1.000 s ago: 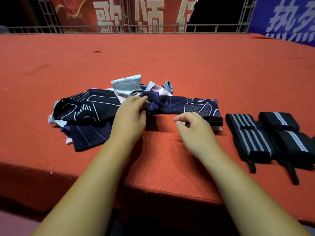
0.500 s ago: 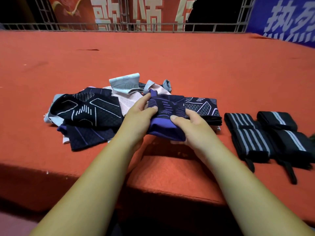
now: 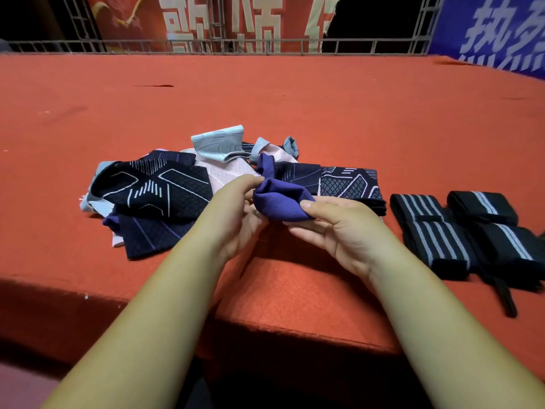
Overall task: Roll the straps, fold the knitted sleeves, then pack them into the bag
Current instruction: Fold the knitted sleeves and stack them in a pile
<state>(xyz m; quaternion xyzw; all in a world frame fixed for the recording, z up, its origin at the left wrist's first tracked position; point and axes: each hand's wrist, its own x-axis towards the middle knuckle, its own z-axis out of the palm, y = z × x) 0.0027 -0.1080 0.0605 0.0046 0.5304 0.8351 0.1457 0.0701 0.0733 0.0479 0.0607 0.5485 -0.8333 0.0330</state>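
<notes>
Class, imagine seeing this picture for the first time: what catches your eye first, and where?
At the centre, the left hand and right hand pinch a purple knitted sleeve above the red table. A jumble of patterned sleeves lies to their left; black striped straps lie to the right.

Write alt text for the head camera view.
The left hand and right hand hold a purple sleeve over a red surface. A heap of patterned sleeves lies to the left, rolled striped straps to the right.

Purple sleeve (image 3: 280,202); black sleeve (image 3: 153,190), white geometric lines; pale blue sleeve (image 3: 218,141); pink sleeve (image 3: 227,172); black straps (image 3: 436,231), grey stripes; red carpet (image 3: 295,98).
</notes>
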